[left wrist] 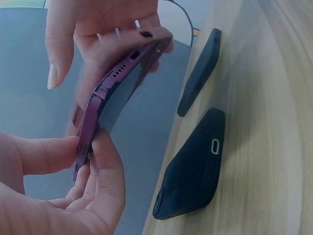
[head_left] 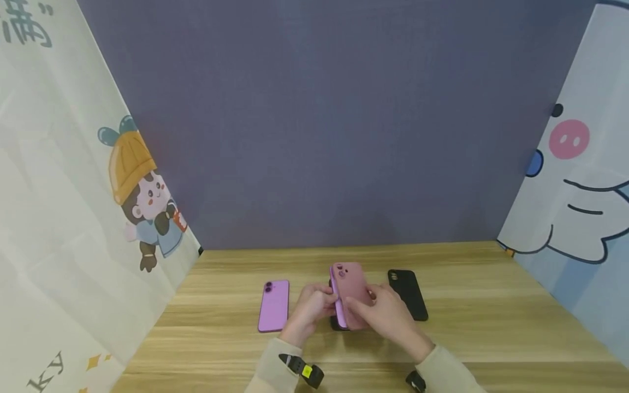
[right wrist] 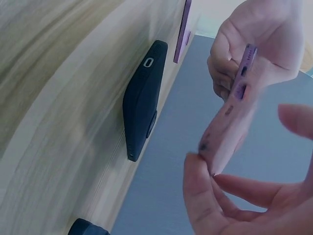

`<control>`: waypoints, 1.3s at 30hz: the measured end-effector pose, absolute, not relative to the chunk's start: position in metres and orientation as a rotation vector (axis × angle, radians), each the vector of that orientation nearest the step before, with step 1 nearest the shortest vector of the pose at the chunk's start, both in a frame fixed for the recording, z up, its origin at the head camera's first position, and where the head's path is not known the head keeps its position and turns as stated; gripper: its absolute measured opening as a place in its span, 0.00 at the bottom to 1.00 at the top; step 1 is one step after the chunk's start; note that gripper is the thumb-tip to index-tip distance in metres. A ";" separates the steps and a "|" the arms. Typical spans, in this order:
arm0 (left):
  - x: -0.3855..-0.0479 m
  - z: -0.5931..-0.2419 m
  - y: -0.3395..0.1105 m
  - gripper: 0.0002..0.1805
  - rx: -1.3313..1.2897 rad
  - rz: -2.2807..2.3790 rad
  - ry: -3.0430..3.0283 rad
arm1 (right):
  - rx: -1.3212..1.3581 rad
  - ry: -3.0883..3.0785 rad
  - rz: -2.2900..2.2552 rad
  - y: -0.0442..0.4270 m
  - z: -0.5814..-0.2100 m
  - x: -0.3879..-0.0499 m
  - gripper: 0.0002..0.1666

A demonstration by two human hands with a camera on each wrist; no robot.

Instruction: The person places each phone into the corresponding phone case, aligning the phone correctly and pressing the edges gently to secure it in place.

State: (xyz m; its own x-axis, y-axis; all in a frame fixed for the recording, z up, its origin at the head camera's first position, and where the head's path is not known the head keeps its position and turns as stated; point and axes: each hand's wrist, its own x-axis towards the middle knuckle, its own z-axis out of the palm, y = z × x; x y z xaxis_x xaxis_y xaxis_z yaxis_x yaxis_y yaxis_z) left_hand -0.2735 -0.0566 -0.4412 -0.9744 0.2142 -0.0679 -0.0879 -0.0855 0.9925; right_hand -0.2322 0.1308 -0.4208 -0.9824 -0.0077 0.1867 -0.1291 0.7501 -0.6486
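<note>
Above the table, my left hand (head_left: 310,310) pinches the long edge of a purple phone (left wrist: 89,117) between thumb and fingers. My right hand (head_left: 389,315) grips the far side of a pink phone case (head_left: 355,300), which lies over the phone's back. Along the left side, the phone's purple edge sticks out from the case. The case looks bent in the left wrist view, its wall by the right fingers (right wrist: 198,188). Below both hands lies a black-cased phone (left wrist: 193,166), mostly hidden in the head view.
Another purple phone (head_left: 274,307) lies back up on the wooden table (head_left: 211,338), left of my left hand. A black phone or case (head_left: 409,295) with camera holes rests beyond my right hand. A dark panel (head_left: 344,136) stands behind the table, with printed cloths at both sides.
</note>
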 end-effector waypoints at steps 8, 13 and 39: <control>-0.275 -0.445 -0.057 0.12 0.143 2.199 1.934 | 0.247 -2.674 1.421 0.147 -0.424 -0.245 0.27; -0.277 -0.447 -0.056 0.16 0.172 2.192 1.903 | 0.256 -2.587 1.887 0.159 -0.430 -0.252 0.28; -0.271 -0.444 -0.055 0.16 0.282 2.113 1.916 | 0.285 -2.457 2.372 0.174 -0.441 -0.258 0.20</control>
State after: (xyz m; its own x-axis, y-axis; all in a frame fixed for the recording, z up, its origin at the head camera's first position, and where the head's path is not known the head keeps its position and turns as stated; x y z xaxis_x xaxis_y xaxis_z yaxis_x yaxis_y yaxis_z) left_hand -0.2715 -0.0553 -0.4442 -0.9435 0.3290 -0.0391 -0.0710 -0.0855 0.9938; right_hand -0.2578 0.1737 -0.4407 -0.9458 -0.3121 -0.0895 0.0785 0.0478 -0.9958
